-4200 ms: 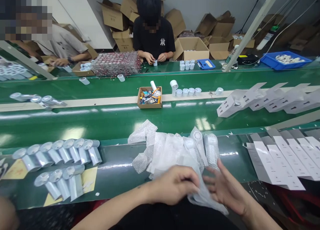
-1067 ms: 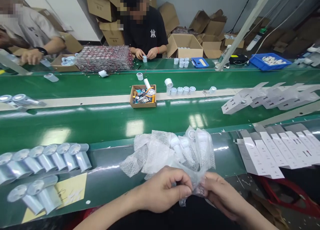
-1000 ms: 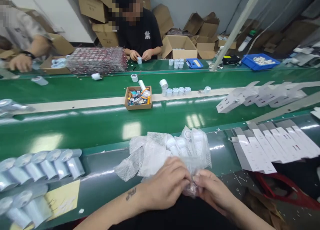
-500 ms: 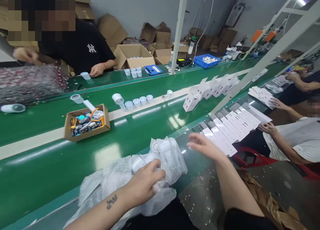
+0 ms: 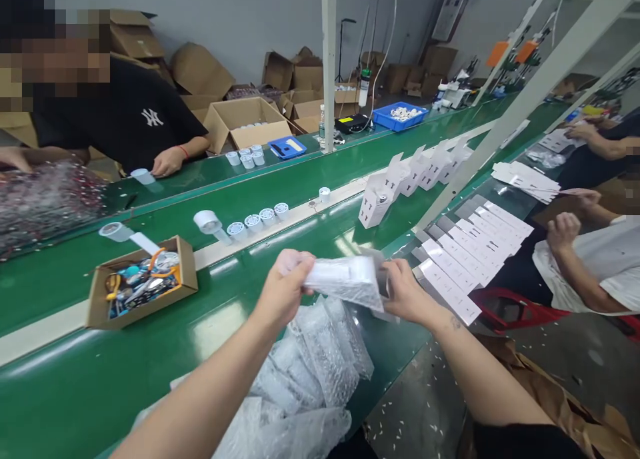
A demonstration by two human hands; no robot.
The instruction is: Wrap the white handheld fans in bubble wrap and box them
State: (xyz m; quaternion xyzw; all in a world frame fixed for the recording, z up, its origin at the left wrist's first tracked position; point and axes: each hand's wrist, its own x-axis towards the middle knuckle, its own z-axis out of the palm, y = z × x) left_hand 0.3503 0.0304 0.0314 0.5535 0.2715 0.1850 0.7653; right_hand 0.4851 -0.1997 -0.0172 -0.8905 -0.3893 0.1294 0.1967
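Observation:
My left hand point(image 5: 287, 282) grips one end of a white item in a clear bubble-wrap bag point(image 5: 345, 276), raised over the near edge of the belt. At the other end of that bag is my right hand point(image 5: 404, 291), its fingers closed on a white and grey carton point(image 5: 383, 262), mostly hidden behind the bag and fingers. How far the bag reaches into the carton I cannot tell. Below my hands lies a pile of bubble-wrapped white items point(image 5: 320, 352). Flat white cartons point(image 5: 450, 282) lie fanned out to the right of my right hand.
An open cardboard box of tools and small parts point(image 5: 143, 282) stands on the left. White round parts point(image 5: 253, 222) line the middle strip, and upright white boxes point(image 5: 375, 202) stand beyond my hands. A slanted white post point(image 5: 500, 132) crosses the right side. Co-workers sit opposite and at right.
My left hand has lifted a bubble-wrapped item from the pile. My right hand, previously empty and reaching toward the flat cartons, now holds a carton against it. The view has shifted slightly.

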